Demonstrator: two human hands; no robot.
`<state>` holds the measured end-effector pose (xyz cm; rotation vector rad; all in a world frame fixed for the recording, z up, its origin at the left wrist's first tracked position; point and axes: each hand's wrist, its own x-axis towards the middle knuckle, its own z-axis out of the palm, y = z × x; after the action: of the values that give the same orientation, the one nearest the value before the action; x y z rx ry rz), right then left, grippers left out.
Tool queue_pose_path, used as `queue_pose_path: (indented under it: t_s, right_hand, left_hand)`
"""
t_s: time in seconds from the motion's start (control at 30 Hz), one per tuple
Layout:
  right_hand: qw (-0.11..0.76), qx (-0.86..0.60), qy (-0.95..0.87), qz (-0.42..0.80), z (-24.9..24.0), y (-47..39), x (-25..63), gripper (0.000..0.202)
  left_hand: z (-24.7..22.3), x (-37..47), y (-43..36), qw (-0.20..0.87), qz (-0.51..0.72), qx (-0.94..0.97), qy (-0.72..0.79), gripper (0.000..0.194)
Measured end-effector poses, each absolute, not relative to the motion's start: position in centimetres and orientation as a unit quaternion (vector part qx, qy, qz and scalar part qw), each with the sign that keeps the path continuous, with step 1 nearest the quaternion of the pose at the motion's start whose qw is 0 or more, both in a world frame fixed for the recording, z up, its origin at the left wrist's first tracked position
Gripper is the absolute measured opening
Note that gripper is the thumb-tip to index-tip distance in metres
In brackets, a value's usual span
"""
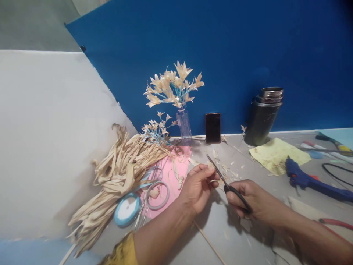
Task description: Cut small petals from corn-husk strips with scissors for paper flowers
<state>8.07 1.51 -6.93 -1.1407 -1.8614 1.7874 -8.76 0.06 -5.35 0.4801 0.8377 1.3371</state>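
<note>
My right hand (245, 200) grips a pair of black-handled scissors (220, 175), blades pointing up and to the left. Fingers pinched, my left hand (201, 184) holds a small pale piece of dried husk (211, 166) against the blades. Most of that piece is hidden by the fingertips, so its shape is unclear. Small pale scraps (226, 169) lie on the table just beyond both hands. A thin stick (208, 241) lies below my left wrist.
Left lies a bundle of dried husks (124, 165), beside a blue ribbon roll (127, 209) and pink sheet (176, 176). Behind stand a bottle (184, 127) of husk flowers (175, 86), a phone (213, 127) and a dark flask (263, 117). Right are a yellow cloth (275, 152) and blue glue gun (311, 178).
</note>
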Motion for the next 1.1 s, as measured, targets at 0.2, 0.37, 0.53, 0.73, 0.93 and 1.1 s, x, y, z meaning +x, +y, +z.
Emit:
queue_pose_path:
  t_s: [0.2, 0.37, 0.53, 0.73, 0.93, 1.1]
  right_hand:
    - [0.156, -0.36, -0.679, 0.621, -6.4, 1.6, 8.3, 0.044]
    - [0.156, -0.353, -0.68, 0.624, -6.1, 1.6, 8.2, 0.05]
    - [0.145, -0.373, -0.661, 0.635, -6.2, 1.5, 8.3, 0.048]
    - [0.177, -0.41, -0.619, 0.646, -5.8, 1.7, 8.1, 0.047]
    - [0.324, -0.445, -0.583, 0.598, -5.1, 2.7, 9.0, 0.032]
    - [0.322, -0.423, -0.584, 0.613, -5.3, 2.8, 9.5, 0.032]
  left_hand:
    - [-5.5, -8.8, 0.1, 0.681, 0.588, 0.225, 0.374, 0.024]
    - [-5.5, -8.9, 0.1, 0.676, 0.584, 0.239, 0.381, 0.022]
    - [-5.5, -8.9, 0.1, 0.671, 0.586, 0.247, 0.382, 0.021]
    - [-5.5, -8.9, 0.1, 0.681, 0.561, 0.274, 0.384, 0.018]
    - [-5.5, -8.7, -0.2, 0.674, 0.483, 0.358, 0.428, 0.013]
    - [-5.6, -8.4, -0.3, 0.669, 0.463, 0.389, 0.432, 0.012]
